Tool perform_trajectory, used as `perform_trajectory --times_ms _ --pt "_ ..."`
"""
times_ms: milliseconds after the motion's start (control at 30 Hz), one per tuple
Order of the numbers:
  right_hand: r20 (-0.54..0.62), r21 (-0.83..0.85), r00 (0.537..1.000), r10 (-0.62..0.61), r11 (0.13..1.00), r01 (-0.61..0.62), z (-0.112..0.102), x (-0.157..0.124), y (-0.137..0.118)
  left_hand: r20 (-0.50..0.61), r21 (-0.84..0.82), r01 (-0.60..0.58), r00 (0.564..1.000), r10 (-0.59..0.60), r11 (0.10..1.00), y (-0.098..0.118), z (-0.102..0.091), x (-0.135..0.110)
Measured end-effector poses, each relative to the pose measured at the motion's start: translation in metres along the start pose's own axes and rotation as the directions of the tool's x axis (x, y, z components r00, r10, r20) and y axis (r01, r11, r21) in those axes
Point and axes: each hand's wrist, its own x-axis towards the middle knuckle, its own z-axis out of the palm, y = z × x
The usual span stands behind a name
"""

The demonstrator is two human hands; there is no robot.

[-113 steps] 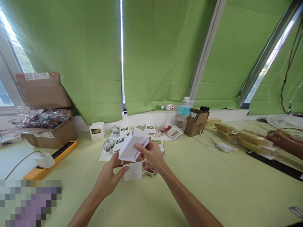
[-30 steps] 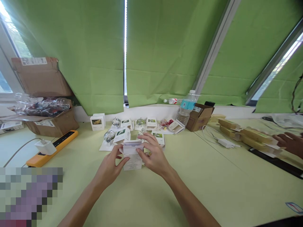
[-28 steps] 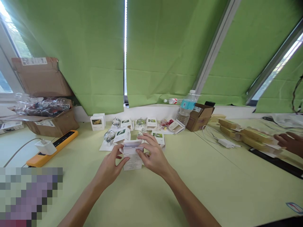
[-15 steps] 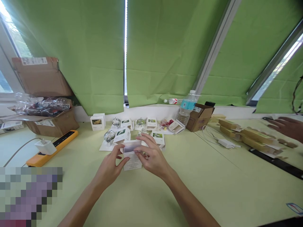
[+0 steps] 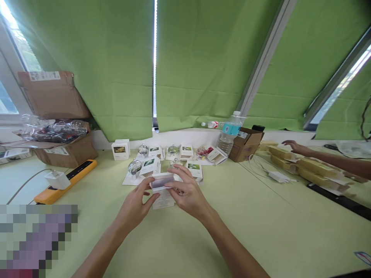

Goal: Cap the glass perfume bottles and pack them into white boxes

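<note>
White box [image 5: 164,200] just below centre of frame, greyish at the top; can't read print on front, can't make out contents. Clamped between both hands: left hand [image 5: 137,202] pinching left side, right hand [image 5: 187,193] with thumb and fingers closed on top right corner, covering that side. Behind right hand, one ornament [image 5: 179,191] mostly hidden. Just beyond, mid-frame: five round ornaments [image 5: 135,166], one partly behind right fingers; five picture boxes [image 5: 194,168] among them, two more at left, rear one mostly hidden. Right of centre, two bottles [image 5: 227,143], smaller one partly blocked. Two cardboard boxes [image 5: 69,153], left and right of centre. Far right, one co-worker's hand [image 5: 295,147], arm cut off by frame edge, near yellow cartons [image 5: 315,166]; can't count those. Lower left, pixelated patch [image 5: 34,243].
</note>
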Motion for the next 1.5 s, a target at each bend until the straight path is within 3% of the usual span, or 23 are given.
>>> perform_trajectory --times_ms 200,433,667,767,867,1033,1167,1500 --pt "-0.046 -0.026 0.997 -0.055 0.998 0.054 0.0 0.0 0.002 -0.008 0.018 0.014 1.0 -0.013 1.0 0.001 0.0 0.0" --pt "0.079 -0.038 0.997 0.028 0.999 -0.025 -0.002 -0.002 0.0 0.003 0.009 0.021 1.0 -0.021 1.0 0.001 0.0 -0.001" --pt "0.107 -0.004 0.993 0.055 0.998 -0.055 -0.004 0.0 -0.001 0.005 -0.01 0.021 1.0 -0.021 1.0 0.004 -0.001 -0.001" --pt "0.054 0.069 0.997 0.049 0.996 -0.053 -0.007 0.002 -0.005 -0.006 -0.074 0.022 1.0 -0.022 0.997 0.007 -0.001 0.0" --pt "-0.07 0.116 0.995 0.07 0.991 -0.062 -0.01 0.006 -0.005 -0.015 -0.159 0.022 1.0 -0.024 0.987 0.009 -0.002 0.0" --pt "-0.234 0.105 0.956 0.176 0.982 -0.156 -0.013 0.008 0.005 0.082 -0.16 0.069 0.995 -0.056 0.985 0.004 -0.002 0.001" --pt "-0.212 0.1 0.958 0.193 0.979 -0.175 -0.014 0.008 0.01 0.159 -0.172 0.086 0.985 -0.059 0.981 0.001 -0.002 0.003" --pt "-0.22 0.046 0.955 0.199 0.98 -0.194 -0.018 0.008 0.019 0.171 -0.148 0.128 0.98 -0.102 0.981 -0.003 -0.021 0.006"
